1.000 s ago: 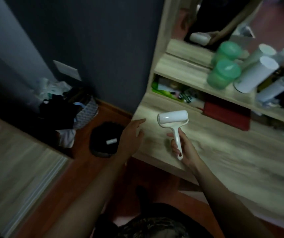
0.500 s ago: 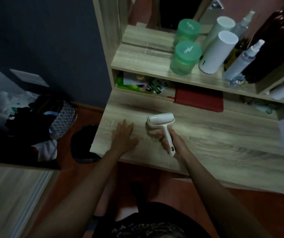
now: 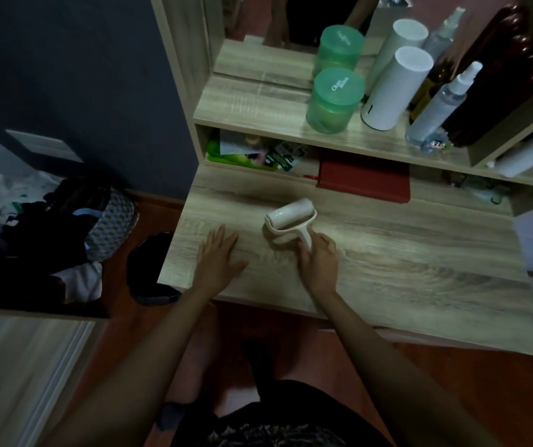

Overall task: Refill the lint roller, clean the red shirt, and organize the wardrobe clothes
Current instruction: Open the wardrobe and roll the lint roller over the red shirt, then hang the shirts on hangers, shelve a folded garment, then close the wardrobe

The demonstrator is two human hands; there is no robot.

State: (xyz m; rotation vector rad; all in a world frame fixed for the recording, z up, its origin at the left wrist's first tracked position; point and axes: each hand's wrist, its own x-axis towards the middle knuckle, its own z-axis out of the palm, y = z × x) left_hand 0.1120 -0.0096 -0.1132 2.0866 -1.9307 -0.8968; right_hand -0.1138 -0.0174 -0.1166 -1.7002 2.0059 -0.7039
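A white lint roller point(image 3: 289, 219) lies with its roll end down on the wooden desk point(image 3: 404, 262). My right hand point(image 3: 320, 261) is closed around its handle. My left hand point(image 3: 218, 258) rests flat on the desk to the left of the roller, fingers spread, holding nothing. A red flat item point(image 3: 363, 177) sits under the shelf at the back of the desk; whether it is cloth I cannot tell.
On the shelf point(image 3: 258, 104) stand a green jar point(image 3: 334, 100), a white cylinder point(image 3: 396, 88), a spray bottle point(image 3: 439, 104) and a dark bottle point(image 3: 497, 88). A laundry basket point(image 3: 110, 224) with dark clothes and a dark round object point(image 3: 150, 269) sit on the floor to the left.
The lint roller has come down from upright in the air to the desk top. My left hand has dropped flat onto the desk. The view has swung right toward the desk.
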